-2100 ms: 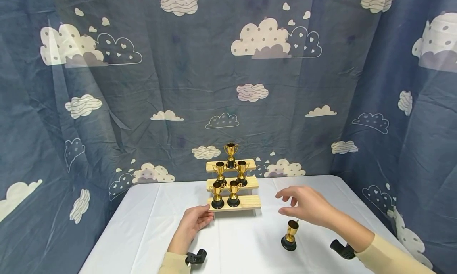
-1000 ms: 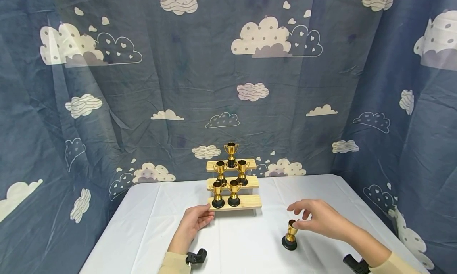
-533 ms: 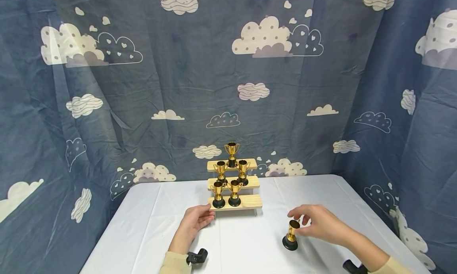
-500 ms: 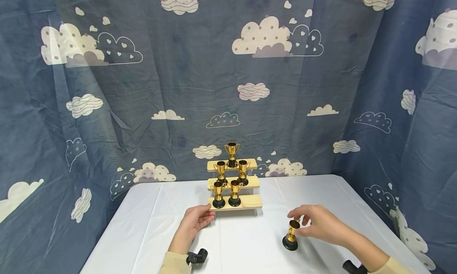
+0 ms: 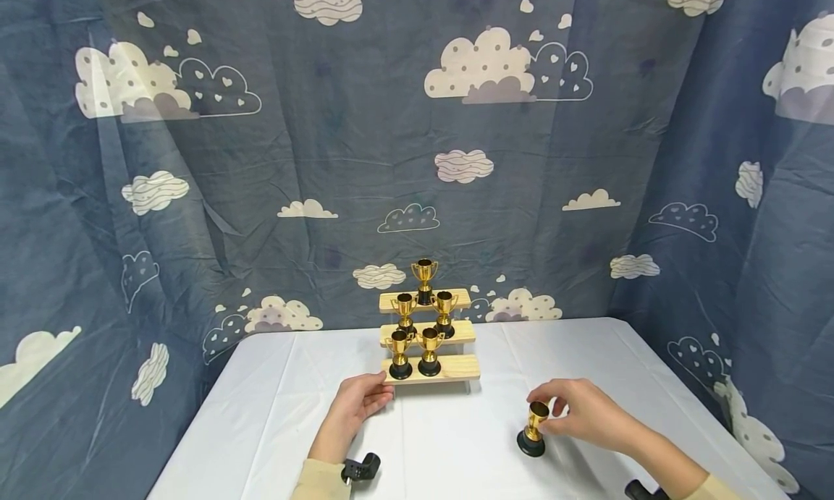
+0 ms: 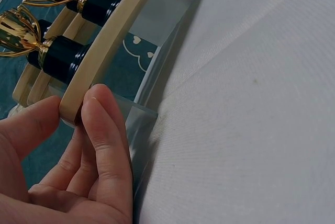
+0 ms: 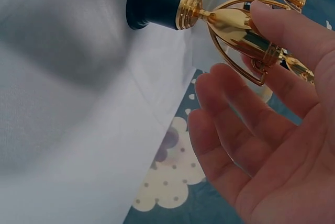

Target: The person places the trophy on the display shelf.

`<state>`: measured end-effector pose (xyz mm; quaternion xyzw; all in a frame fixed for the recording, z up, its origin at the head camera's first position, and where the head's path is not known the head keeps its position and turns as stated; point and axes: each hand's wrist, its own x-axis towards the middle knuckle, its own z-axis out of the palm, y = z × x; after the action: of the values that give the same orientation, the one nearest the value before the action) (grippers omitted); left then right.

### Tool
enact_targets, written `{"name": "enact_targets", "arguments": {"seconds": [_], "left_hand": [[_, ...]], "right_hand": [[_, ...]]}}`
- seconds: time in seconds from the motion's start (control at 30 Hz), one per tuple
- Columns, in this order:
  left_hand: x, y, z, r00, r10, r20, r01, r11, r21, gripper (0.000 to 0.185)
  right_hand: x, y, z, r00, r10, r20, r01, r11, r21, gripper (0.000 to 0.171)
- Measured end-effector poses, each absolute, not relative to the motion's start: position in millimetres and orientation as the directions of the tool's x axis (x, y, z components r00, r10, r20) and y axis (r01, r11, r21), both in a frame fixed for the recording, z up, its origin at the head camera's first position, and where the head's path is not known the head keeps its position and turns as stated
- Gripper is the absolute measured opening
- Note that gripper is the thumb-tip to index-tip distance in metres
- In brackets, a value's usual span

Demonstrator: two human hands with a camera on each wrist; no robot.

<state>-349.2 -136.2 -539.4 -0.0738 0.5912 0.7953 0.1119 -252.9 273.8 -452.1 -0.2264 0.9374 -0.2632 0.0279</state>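
Observation:
My left hand (image 5: 355, 406) pinches the left end of the lowest plank of a three-tier wooden display stand (image 5: 459, 368), thumb on one side and fingers on the other in the left wrist view. On its tiers stand several small gold trophies with black bases, such as the front trophy (image 5: 430, 344). To the right, my right hand (image 5: 583, 413) has its thumb and index finger on either side of the gold cup of another trophy (image 5: 536, 429), whose black base is at the white tablecloth. Its other fingers are loosely bent beside the cup in the right wrist view.
A white cloth covers the table (image 5: 456, 449). Blue cloud-print curtains (image 5: 326, 160) hang behind and at both sides. The right part of the lowest plank bears no trophy. Black wrist devices, one the left wrist camera (image 5: 360, 467), sit on the forearms.
My right hand has come down and nearer from above the lone trophy, and its thumb and index finger have closed on the cup. The left hand keeps its hold on the stand.

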Motion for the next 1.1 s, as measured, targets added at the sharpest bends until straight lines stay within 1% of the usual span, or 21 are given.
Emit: {"name": "enact_targets", "arguments": {"seconds": [0.2,0.53,0.83,1.1], "left_hand": [[-349,-136,-540,-0.961,0.092,-0.261,-0.276,-0.281,0.919,0.031],[-346,-137,-537,-0.966,0.103,-0.237,-0.256,-0.239,0.937,0.039],[-348,-136,-539,-0.968,0.104,-0.228,-0.248,-0.260,0.933,0.033],[-348,-136,-539,-0.969,0.098,-0.225,-0.243,-0.272,0.931,0.031]], "right_hand": [[-251,274,-457,-0.890,-0.450,0.067,-0.418,0.750,-0.513,0.033],[-250,273,-460,-0.878,-0.470,0.093,-0.444,0.726,-0.526,0.029],[-251,272,-463,-0.887,-0.458,0.063,-0.416,0.733,-0.538,0.028],[-250,273,-464,-0.886,-0.456,0.085,-0.427,0.728,-0.536,0.028]]}}
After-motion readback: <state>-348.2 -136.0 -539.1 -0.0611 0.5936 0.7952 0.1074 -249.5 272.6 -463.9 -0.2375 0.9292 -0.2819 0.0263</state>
